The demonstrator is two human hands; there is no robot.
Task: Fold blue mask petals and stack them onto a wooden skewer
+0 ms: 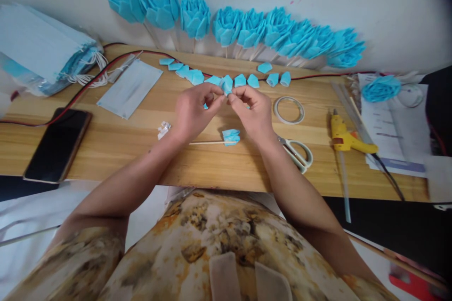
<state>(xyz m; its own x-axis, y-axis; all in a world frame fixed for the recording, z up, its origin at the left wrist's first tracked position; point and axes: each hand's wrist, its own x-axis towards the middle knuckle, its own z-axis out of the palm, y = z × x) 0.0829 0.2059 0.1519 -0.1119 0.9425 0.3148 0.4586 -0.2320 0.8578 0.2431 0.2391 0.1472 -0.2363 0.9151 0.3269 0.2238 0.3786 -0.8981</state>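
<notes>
Petal [226, 83] pinched by left hand [194, 110] and right hand [256, 113], head view.
Thumb and finger of each close on its lower edge above the wooden table [197, 169], hiding its base; its long axis runs away from the wearer, tip toward the blue flowers [195, 16]. The right forearm [282, 169] covers much of the scissors [306, 154].
</notes>
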